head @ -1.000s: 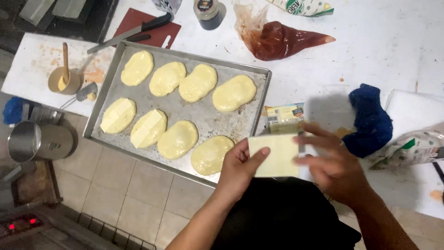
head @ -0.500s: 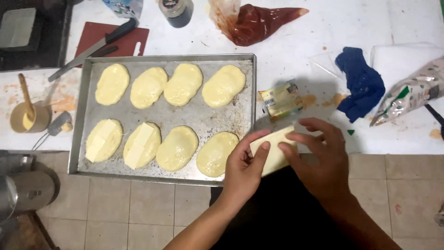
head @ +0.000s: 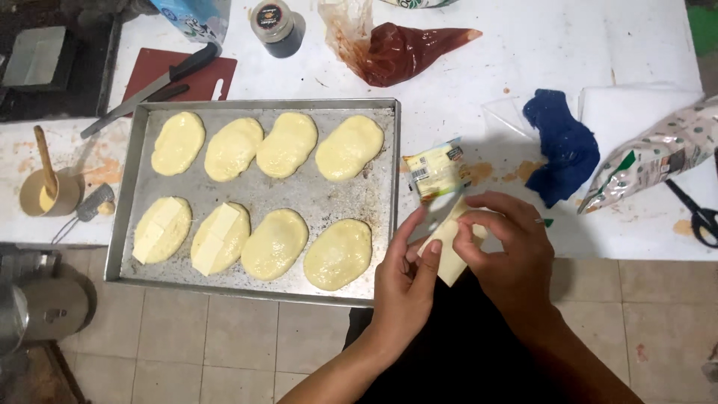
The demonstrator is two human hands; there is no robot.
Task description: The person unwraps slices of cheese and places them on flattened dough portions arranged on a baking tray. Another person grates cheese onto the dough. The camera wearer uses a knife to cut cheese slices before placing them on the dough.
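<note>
I've got both hands, left hand & right hand, pinched shut on a cheese slice, held off the table edge, just right of the tray. It's thin, so I reckon a hard tug tears it or drops it on the floor.

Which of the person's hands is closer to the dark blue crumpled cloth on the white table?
Right. The right hand lies just below-left of the dark blue crumpled cloth; the left hand is farther left, nearer the metal baking tray.

Pale cheese slice between left hand and right hand beside baking tray.
</note>
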